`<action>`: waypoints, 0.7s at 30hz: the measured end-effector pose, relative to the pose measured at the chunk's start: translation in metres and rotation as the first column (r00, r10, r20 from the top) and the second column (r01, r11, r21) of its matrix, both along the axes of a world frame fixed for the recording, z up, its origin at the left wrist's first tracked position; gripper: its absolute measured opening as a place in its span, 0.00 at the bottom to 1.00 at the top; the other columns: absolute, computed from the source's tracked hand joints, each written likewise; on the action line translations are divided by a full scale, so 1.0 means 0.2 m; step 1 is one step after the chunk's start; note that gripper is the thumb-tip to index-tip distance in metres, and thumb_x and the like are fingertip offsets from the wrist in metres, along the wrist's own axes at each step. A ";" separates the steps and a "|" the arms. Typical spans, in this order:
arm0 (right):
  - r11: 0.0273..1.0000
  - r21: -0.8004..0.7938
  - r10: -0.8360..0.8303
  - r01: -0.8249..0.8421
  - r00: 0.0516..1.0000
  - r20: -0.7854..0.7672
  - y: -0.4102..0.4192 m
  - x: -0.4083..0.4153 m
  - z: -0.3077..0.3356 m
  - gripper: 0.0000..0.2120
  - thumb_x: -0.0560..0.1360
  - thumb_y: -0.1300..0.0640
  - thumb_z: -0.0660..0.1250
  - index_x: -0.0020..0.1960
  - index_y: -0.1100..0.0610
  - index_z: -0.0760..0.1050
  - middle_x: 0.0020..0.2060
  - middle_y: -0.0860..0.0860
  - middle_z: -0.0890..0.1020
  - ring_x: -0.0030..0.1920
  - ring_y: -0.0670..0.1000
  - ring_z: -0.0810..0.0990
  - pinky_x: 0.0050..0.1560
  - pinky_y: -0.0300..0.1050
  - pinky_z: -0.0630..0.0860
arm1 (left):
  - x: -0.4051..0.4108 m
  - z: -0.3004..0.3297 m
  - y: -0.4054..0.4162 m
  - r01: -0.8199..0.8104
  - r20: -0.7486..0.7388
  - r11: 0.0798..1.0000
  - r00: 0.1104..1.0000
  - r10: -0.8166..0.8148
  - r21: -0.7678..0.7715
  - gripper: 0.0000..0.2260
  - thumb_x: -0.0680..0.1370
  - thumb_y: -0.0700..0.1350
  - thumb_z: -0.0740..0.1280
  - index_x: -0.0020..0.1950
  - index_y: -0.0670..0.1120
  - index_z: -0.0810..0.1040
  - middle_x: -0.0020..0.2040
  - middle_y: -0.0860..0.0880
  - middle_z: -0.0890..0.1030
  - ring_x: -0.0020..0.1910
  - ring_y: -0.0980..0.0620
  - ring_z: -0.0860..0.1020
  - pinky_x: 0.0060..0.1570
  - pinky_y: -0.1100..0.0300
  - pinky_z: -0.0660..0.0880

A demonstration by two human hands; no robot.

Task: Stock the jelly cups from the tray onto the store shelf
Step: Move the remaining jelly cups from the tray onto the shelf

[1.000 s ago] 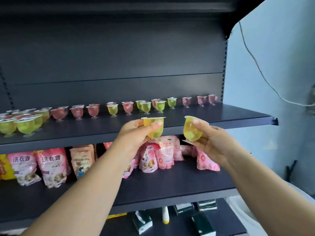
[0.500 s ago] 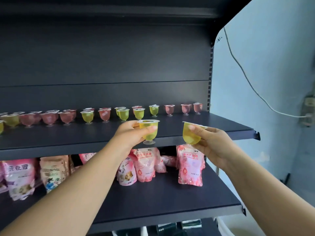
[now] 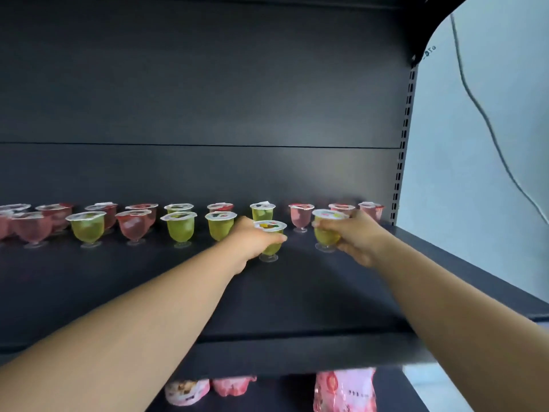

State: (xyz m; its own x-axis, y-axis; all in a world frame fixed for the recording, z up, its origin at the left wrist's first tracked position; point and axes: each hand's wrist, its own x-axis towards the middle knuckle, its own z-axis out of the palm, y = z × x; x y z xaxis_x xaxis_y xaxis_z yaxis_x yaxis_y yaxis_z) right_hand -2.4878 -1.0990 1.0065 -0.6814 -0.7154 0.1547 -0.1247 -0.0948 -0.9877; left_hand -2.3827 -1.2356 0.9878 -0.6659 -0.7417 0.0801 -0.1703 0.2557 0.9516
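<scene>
Both my arms reach over the dark shelf [image 3: 297,292]. My left hand [image 3: 252,240] grips a yellow-green jelly cup [image 3: 271,237] whose foot touches or nearly touches the shelf, in front of the back row. My right hand [image 3: 356,236] holds a yellow jelly cup [image 3: 326,230], upright and low over the shelf, further right. Behind them stand two rows of pink and green jelly cups [image 3: 181,227] along the back panel. The tray is out of view.
The shelf's black back panel [image 3: 208,99] rises behind the cups. A perforated upright [image 3: 401,150] and a pale wall with a hanging cable [image 3: 481,114] bound the right side. Pink snack pouches [image 3: 344,388] sit on the shelf below.
Both hands have moved forward from the shelf's front edge and down onto the shelf surface with their cups. My view has risen and come closer to the shelf.
</scene>
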 end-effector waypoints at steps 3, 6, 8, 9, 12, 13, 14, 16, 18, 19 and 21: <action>0.991 0.131 0.031 -0.022 0.997 -0.072 -0.16 -0.18 -0.07 0.12 0.69 0.66 0.71 0.50 0.63 0.71 0.31 0.54 0.72 0.29 0.48 0.72 0.41 0.50 0.78 | -0.14 -0.01 -0.09 -0.063 0.005 0.997 0.998 0.064 -0.037 0.15 0.71 0.44 0.73 0.54 0.43 0.73 0.42 0.50 0.77 0.35 0.56 0.75 0.27 0.72 0.72; 0.989 0.140 0.051 -0.038 0.995 -0.089 -0.25 -0.32 -0.10 0.13 0.68 0.63 0.74 0.46 0.61 0.71 0.31 0.54 0.73 0.32 0.49 0.73 0.51 0.54 0.79 | -0.21 -0.02 -0.12 -0.124 0.032 0.985 0.991 0.129 -0.116 0.22 0.74 0.48 0.69 0.62 0.43 0.65 0.42 0.54 0.69 0.32 0.62 0.67 0.31 0.69 0.69; 0.987 0.145 0.082 -0.067 0.991 -0.102 -0.28 -0.35 -0.12 0.09 0.69 0.65 0.72 0.38 0.60 0.72 0.31 0.56 0.73 0.34 0.51 0.74 0.51 0.55 0.78 | -0.23 -0.05 -0.15 -0.163 0.053 0.973 0.983 0.174 -0.166 0.25 0.74 0.51 0.68 0.66 0.43 0.63 0.46 0.53 0.67 0.36 0.58 0.68 0.43 0.63 0.67; 0.989 0.135 0.071 -0.056 0.992 -0.105 -0.30 -0.37 -0.13 0.09 0.68 0.64 0.73 0.37 0.59 0.73 0.32 0.57 0.75 0.36 0.53 0.77 0.52 0.56 0.78 | -0.24 -0.05 -0.16 -0.182 0.066 0.967 0.978 0.196 -0.176 0.26 0.74 0.52 0.68 0.66 0.44 0.62 0.47 0.53 0.66 0.40 0.55 0.69 0.46 0.62 0.66; 0.985 0.175 0.021 0.004 0.989 -0.145 -0.34 -0.38 -0.15 0.24 0.56 0.50 0.81 0.45 0.59 0.76 0.44 0.61 0.83 0.52 0.59 0.82 0.55 0.59 0.78 | -0.25 -0.06 -0.15 -0.200 0.125 0.956 0.965 0.230 -0.216 0.26 0.74 0.52 0.69 0.65 0.43 0.63 0.51 0.50 0.69 0.48 0.53 0.67 0.48 0.61 0.65; 0.985 0.172 0.020 0.005 0.990 -0.139 -0.35 -0.40 -0.16 0.26 0.54 0.49 0.81 0.46 0.59 0.76 0.47 0.63 0.83 0.54 0.60 0.81 0.55 0.59 0.78 | -0.24 -0.06 -0.14 -0.203 0.144 0.949 0.960 0.242 -0.241 0.26 0.73 0.52 0.69 0.65 0.43 0.64 0.53 0.50 0.71 0.48 0.53 0.67 0.47 0.62 0.65; 0.988 0.156 0.026 -0.007 0.992 -0.124 -0.36 -0.40 -0.16 0.22 0.58 0.52 0.80 0.45 0.59 0.76 0.49 0.65 0.82 0.55 0.61 0.80 0.56 0.59 0.77 | -0.23 -0.05 -0.12 -0.200 0.174 0.941 0.952 0.253 -0.272 0.25 0.74 0.51 0.69 0.65 0.43 0.65 0.54 0.49 0.71 0.48 0.53 0.67 0.46 0.62 0.64; 0.988 0.157 0.034 -0.014 0.992 -0.120 -0.35 -0.40 -0.16 0.19 0.60 0.55 0.78 0.46 0.61 0.77 0.48 0.64 0.82 0.54 0.60 0.81 0.57 0.60 0.77 | -0.22 -0.05 -0.11 -0.200 0.218 0.925 0.935 0.279 -0.322 0.24 0.73 0.52 0.69 0.64 0.43 0.67 0.54 0.51 0.72 0.49 0.52 0.69 0.46 0.61 0.65; 0.988 0.155 0.016 0.007 0.988 -0.152 -0.33 -0.40 -0.16 0.30 0.54 0.49 0.79 0.52 0.61 0.76 0.45 0.58 0.84 0.48 0.56 0.83 0.54 0.54 0.79 | -0.19 -0.04 -0.08 -0.223 0.231 0.921 0.924 0.304 -0.318 0.25 0.72 0.53 0.70 0.64 0.43 0.68 0.58 0.49 0.75 0.53 0.49 0.74 0.50 0.59 0.69; 0.986 0.168 0.009 0.019 0.987 -0.162 -0.31 -0.39 -0.16 0.30 0.56 0.50 0.80 0.52 0.61 0.74 0.44 0.55 0.83 0.44 0.52 0.83 0.50 0.47 0.80 | -0.17 -0.04 -0.05 -0.240 0.234 0.920 0.918 0.319 -0.310 0.27 0.71 0.54 0.71 0.64 0.43 0.68 0.60 0.48 0.75 0.56 0.48 0.75 0.52 0.58 0.70; 0.980 0.193 -0.003 0.041 0.982 -0.191 -0.28 -0.37 -0.16 0.23 0.64 0.55 0.77 0.54 0.61 0.73 0.43 0.54 0.83 0.42 0.51 0.82 0.49 0.43 0.80 | -0.13 -0.03 0.01 -0.265 0.249 0.918 0.907 0.341 -0.295 0.30 0.72 0.54 0.70 0.68 0.41 0.64 0.61 0.48 0.74 0.59 0.47 0.73 0.54 0.58 0.69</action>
State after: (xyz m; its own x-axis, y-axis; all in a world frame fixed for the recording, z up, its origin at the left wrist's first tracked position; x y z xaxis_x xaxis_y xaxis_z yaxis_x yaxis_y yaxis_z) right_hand -2.5611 -1.1542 0.9752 -0.6689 -0.7298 0.1409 -0.3110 0.1026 -0.9449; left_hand -2.4082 -1.2327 0.9825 -0.4336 -0.8921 0.1270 -0.5351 0.3683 0.7603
